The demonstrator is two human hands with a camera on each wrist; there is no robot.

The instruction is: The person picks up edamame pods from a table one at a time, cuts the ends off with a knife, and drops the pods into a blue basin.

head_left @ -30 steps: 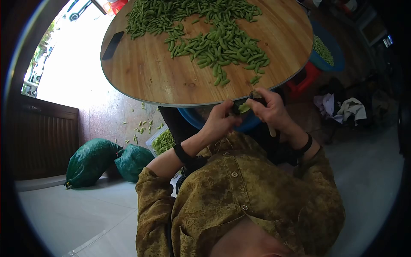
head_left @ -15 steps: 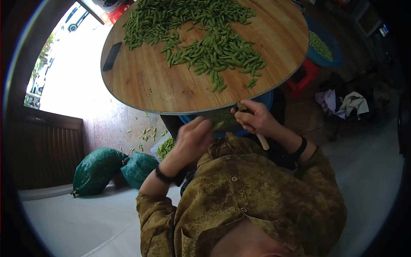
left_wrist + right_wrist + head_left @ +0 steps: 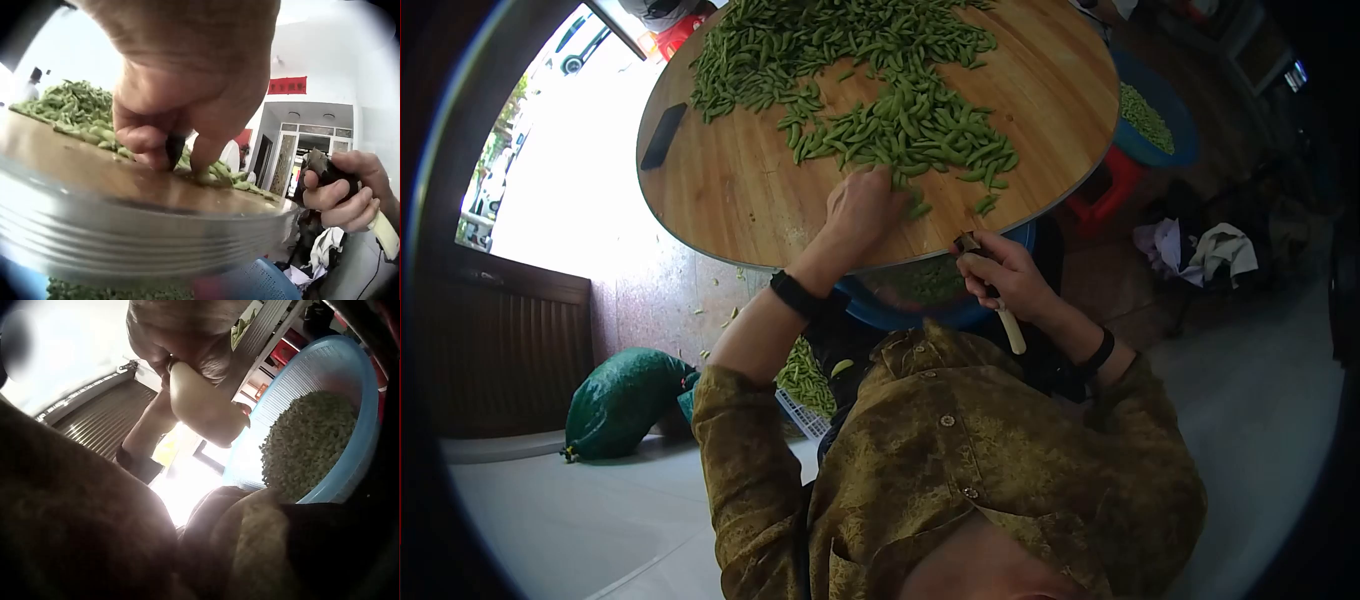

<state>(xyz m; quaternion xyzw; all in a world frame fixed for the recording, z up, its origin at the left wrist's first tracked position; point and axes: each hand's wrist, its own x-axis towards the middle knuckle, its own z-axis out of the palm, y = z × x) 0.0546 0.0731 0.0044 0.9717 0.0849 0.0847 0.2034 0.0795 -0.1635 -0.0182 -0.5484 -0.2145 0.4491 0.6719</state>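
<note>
1. Plump, curved green pods (image 3: 910, 115) heap across the upper middle of the head view; many seem left to open.
2. The left hand (image 3: 866, 208) dips bent fingers among the nearest; whether it pinches one, I cannot tell.
3. The right hand (image 3: 1018, 285) grasps a smooth, pale handle (image 3: 1011, 332).
4. Small loose beans (image 3: 312, 444), apparently done, lie in a ribbed blue basket (image 3: 370, 419).
5. The round desk (image 3: 740, 200) is grained wood.

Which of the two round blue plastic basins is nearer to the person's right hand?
The basin partly under the round wooden table; the other basin, with pale green beans, stands farther right.
</note>
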